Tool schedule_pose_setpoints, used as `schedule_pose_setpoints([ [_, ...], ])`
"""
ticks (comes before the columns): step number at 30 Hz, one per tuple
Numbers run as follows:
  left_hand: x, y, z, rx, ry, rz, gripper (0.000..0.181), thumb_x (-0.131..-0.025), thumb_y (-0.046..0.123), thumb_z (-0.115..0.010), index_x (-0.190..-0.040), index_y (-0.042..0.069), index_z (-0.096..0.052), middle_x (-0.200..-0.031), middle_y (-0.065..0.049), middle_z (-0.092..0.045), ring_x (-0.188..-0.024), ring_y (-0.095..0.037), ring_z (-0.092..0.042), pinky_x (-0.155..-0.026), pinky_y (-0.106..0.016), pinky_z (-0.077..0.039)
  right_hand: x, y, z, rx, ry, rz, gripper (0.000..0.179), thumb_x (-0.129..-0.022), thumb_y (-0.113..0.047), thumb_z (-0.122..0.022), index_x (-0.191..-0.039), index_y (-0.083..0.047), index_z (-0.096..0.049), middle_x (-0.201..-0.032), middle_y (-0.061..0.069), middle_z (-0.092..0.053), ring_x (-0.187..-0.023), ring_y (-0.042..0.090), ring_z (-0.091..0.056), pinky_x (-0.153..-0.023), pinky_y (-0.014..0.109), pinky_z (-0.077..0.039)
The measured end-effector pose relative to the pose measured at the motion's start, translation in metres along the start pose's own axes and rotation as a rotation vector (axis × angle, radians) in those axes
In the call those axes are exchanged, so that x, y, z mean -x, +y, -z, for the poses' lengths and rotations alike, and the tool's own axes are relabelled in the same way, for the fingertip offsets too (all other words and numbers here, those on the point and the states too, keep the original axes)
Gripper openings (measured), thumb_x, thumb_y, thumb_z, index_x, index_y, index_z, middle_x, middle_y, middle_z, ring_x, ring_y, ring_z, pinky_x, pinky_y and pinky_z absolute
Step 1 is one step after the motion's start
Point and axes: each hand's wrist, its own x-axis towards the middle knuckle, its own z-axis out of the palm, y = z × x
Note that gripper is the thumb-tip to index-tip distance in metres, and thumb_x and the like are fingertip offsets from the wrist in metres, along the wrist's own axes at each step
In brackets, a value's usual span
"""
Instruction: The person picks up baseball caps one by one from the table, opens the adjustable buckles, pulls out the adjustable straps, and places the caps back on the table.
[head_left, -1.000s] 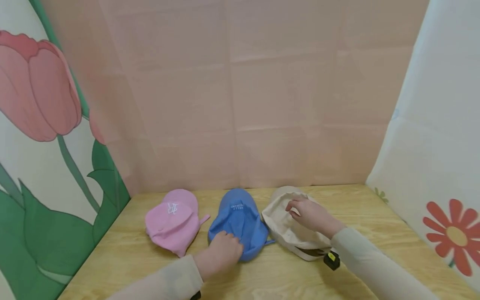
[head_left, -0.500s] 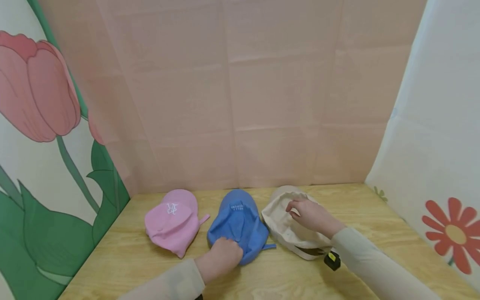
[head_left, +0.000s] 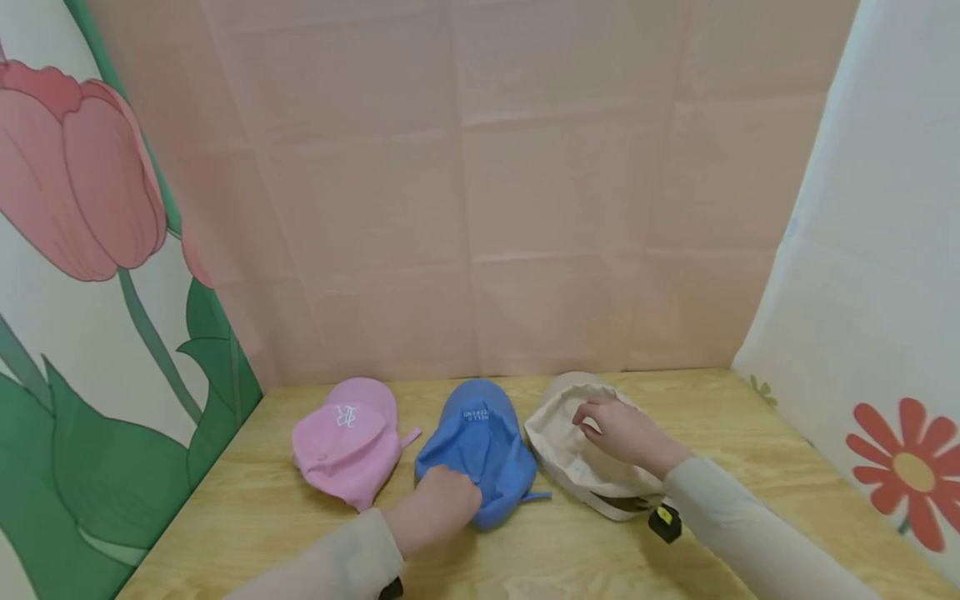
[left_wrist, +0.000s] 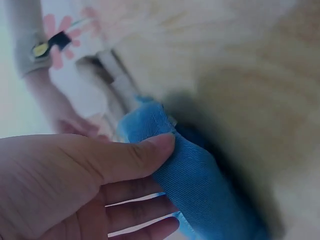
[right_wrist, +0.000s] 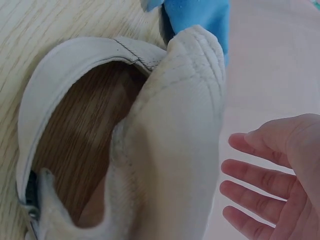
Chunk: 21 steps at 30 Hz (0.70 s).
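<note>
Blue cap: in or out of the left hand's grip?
In. Left wrist view: the left hand pinches the blue cap, thumb over the fabric, other fingers opposite.

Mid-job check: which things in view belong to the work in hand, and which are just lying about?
Job:
blue cap, pinched by the left hand
beige cap, nearest the right hand

Probably just there:
pink cap, untouched
wooden tabletop
tulip print
red flower print

Pale sleeves [head_left: 750, 525], black wrist box [head_left: 666, 528], yellow mark [head_left: 664, 515]
</note>
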Motion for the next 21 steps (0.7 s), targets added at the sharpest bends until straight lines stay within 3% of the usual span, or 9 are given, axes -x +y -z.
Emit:
schedule_pose_setpoints([
  [3, 0.0, -0.011, 0.006, -0.038, 0.057, 0.045, 0.018, -0.081, 0.015, -0.07, -0.067, 0.024, -0.064, -0.066, 0.01, -0.06, -0.058, -0.008, -0.053, -0.049, -0.028, -0.043, 0.0, 0.0, 0.0, -0.007, -0.007, -0.001, 0.008, -0.086, -0.006, -0.069, -0.092, -0.011, -0.069, -0.093, 0.001, -0.069, -0.088, 0.023, -0.067, -0.077, 0.039, -0.053],
  [9, -0.005, -0.057, 0.047, 0.075, 0.237, 0.119, 0.011, -0.083, 0.01, -0.069, -0.087, 0.02, -0.071, -0.086, 0.005, -0.071, -0.076, -0.015, -0.064, -0.064, -0.033, -0.05, -0.001, 0.0, 0.002, -0.017, -0.029, -0.025, 0.008, -0.087, -0.007, -0.067, -0.093, -0.012, -0.068, -0.095, 0.002, -0.069, -0.089, 0.024, -0.067, -0.076, 0.039, -0.054],
  [13, -0.006, -0.082, 0.079, 0.127, 0.465, 0.211, 0.009, -0.086, 0.008, -0.065, -0.091, 0.015, -0.069, -0.088, 0.002, -0.072, -0.08, -0.018, -0.067, -0.07, -0.034, -0.048, -0.003, -0.001, 0.002, -0.011, -0.038, -0.032, 0.008, -0.086, -0.007, -0.067, -0.093, -0.011, -0.069, -0.095, 0.004, -0.07, -0.09, 0.026, -0.068, -0.077, 0.04, -0.054],
  [17, -0.008, -0.096, 0.098, 0.181, 0.709, 0.232, 0.002, -0.088, 0.013, -0.067, -0.089, 0.012, -0.068, -0.081, -0.001, -0.071, -0.072, -0.02, -0.065, -0.063, -0.035, -0.046, -0.004, -0.002, -0.001, 0.005, -0.041, -0.02, 0.008, -0.087, -0.007, -0.068, -0.094, -0.01, -0.069, -0.096, 0.004, -0.07, -0.09, 0.026, -0.068, -0.077, 0.04, -0.054],
  [19, -0.01, -0.098, 0.105, 0.248, 0.755, 0.228, 0.006, -0.088, 0.016, -0.069, -0.092, 0.011, -0.069, -0.081, -0.003, -0.071, -0.072, -0.021, -0.065, -0.064, -0.036, -0.048, -0.005, -0.002, -0.002, 0.01, -0.036, -0.009, 0.008, -0.086, -0.007, -0.068, -0.093, -0.01, -0.069, -0.095, 0.004, -0.07, -0.089, 0.025, -0.068, -0.076, 0.039, -0.054],
  [21, -0.012, -0.096, 0.109, 0.344, 0.733, 0.228, 0.008, -0.09, 0.019, -0.068, -0.093, 0.012, -0.07, -0.083, -0.002, -0.071, -0.073, -0.021, -0.066, -0.067, -0.035, -0.051, -0.005, -0.002, -0.002, 0.005, -0.031, -0.011, 0.008, -0.086, -0.007, -0.068, -0.093, -0.01, -0.07, -0.095, 0.004, -0.07, -0.089, 0.025, -0.068, -0.075, 0.039, -0.054],
])
